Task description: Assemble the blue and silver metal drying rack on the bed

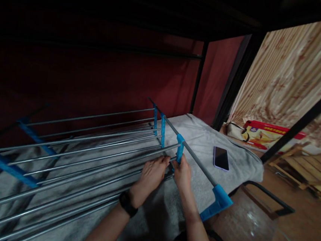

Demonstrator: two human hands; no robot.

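A rack of grey metal tubes (98, 150) with blue plastic joints lies across the bed. My left hand (153, 171), with a black watch on the wrist, is closed on the end of one metal tube (128, 179). My right hand (182, 172) grips the lower part of a blue plastic bracket (180, 146), just beside the left fingertips. That bracket hangs from a thicker grey side bar (198, 163), which ends in a blue corner piece (221, 201) near me. My fingers partly hide the spot where tube and bracket meet.
A phone (221, 158) lies on the grey bedsheet (196, 129) to the right. Black bed posts (199, 79) and an upper bunk frame the space. Beyond stand a chair (247, 218), a red and yellow box (271, 136) and a wooden slatted piece (310, 167).
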